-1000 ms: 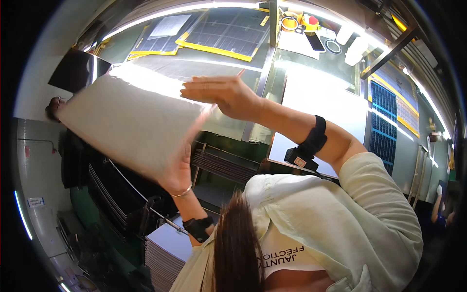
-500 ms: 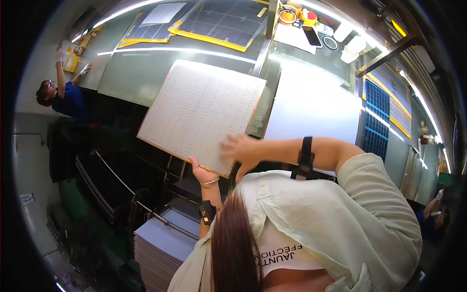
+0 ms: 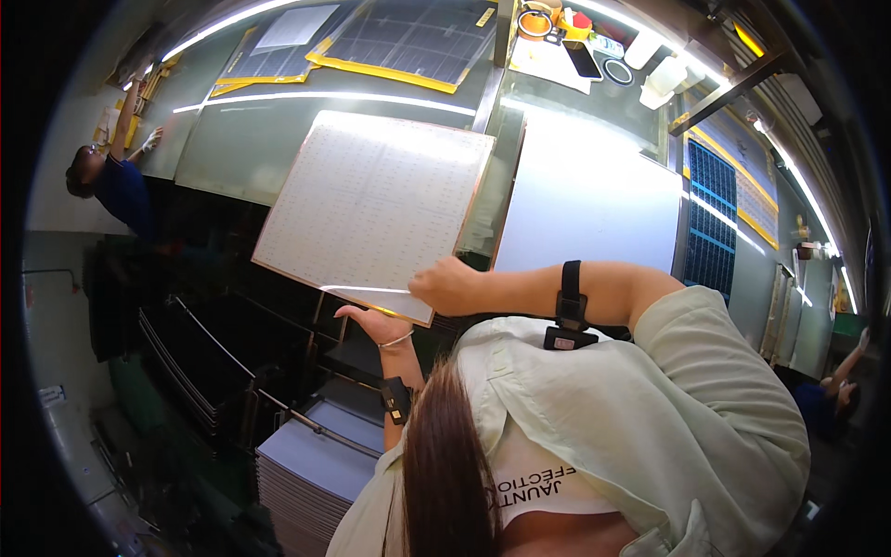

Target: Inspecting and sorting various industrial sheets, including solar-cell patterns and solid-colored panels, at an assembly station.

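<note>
White and copper-edged, a square board (image 3: 371, 200) marked with rows of tiny dashes is lying slanted at the near side of a glossy grey-green workbench (image 3: 232, 153), its closest corner pointing toward the person. The left hand (image 3: 379, 325) is showing an open palm, thumb spread apart, at the board's near edge; whether it is touching from below cannot be told. The right hand (image 3: 450, 286) is curling its fingers together over the near right corner, though whether they are pinching anything is unclear. Between the hands, a thin bright streak is crossing the board. To the right, a large white panel (image 3: 589, 200) is lying near the board, while a phone (image 3: 582, 59) and an orange roll (image 3: 535, 24) are sitting beyond it. A co-worker in dark blue (image 3: 123, 190) is reaching over the bench at far left. Below, white sheets (image 3: 320, 455) are standing stacked.
</note>
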`<action>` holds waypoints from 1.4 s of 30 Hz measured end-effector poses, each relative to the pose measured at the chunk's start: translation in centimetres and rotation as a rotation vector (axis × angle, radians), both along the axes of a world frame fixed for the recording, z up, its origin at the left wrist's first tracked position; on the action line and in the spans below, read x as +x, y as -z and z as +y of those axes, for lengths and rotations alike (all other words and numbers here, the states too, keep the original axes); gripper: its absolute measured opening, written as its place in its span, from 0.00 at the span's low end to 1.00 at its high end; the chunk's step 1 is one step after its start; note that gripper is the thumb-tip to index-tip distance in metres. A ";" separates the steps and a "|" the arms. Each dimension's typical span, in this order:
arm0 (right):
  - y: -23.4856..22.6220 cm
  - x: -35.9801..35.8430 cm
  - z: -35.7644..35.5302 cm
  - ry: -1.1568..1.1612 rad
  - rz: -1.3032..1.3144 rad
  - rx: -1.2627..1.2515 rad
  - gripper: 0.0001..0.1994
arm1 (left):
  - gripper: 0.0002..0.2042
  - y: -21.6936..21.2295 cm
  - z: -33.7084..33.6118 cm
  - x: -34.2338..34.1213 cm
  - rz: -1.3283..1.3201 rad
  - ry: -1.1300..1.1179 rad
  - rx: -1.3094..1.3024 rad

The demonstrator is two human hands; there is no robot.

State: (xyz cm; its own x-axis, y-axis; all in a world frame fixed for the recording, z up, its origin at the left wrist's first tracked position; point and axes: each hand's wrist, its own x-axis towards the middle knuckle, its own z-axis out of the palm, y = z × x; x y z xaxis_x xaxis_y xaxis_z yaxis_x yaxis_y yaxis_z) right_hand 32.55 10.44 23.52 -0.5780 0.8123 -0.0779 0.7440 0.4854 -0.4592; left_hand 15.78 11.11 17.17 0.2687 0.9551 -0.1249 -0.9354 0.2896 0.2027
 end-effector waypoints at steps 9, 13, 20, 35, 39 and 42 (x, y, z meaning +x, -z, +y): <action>-19.2 8.4 19.0 0.323 0.081 0.990 0.12 | 0.19 7.0 2.6 -0.1 0.697 -0.040 -0.734; -28.7 11.2 14.4 0.179 0.179 1.563 0.02 | 0.19 7.5 3.6 1.5 0.698 -0.047 -0.634; -26.1 17.8 1.0 0.172 -0.309 1.225 0.05 | 0.25 5.0 3.6 0.6 1.449 0.055 -0.664; 3.1 20.8 -31.8 1.756 0.793 0.031 0.11 | 0.21 0.2 3.1 10.3 1.053 1.128 -0.015; 9.2 20.7 -38.7 2.075 1.074 -0.096 0.04 | 0.11 -0.5 -1.8 13.3 1.646 1.199 0.268; 10.0 21.0 -39.7 2.040 1.010 -0.044 0.04 | 0.13 0.5 -3.2 12.0 1.806 1.201 0.313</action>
State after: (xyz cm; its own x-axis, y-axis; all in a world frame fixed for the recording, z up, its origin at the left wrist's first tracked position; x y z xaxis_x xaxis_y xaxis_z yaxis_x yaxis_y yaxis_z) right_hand 53.58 -29.24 13.55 0.8886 0.1886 -0.4181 -0.3260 -0.3813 -0.8650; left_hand 27.78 7.90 16.70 0.3880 0.5046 -0.7712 0.8073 0.2176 0.5485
